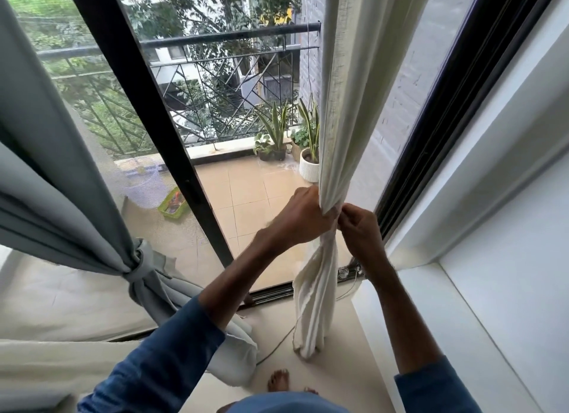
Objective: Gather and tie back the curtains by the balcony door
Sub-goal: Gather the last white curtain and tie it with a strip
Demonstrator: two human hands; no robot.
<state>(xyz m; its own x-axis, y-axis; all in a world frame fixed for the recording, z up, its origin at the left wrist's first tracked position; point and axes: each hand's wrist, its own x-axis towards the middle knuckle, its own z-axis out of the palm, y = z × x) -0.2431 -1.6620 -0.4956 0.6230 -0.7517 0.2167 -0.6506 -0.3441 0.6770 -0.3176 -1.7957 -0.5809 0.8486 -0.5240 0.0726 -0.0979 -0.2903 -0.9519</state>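
At 3 o'clock: left hand (303, 218) grips bunched cream curtain (338, 104), right hand (360, 229) pinches it; slack grip may spill gathers.

Cream curtain (338, 104), grey curtain (46, 166), black door frame (138, 89).

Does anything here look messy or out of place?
Nothing serious. The balcony tiles look wet beside the white plant pot, like spilled water, a green tray lies askew on them, and a thin cord trails loose on the floor by the cream curtain.
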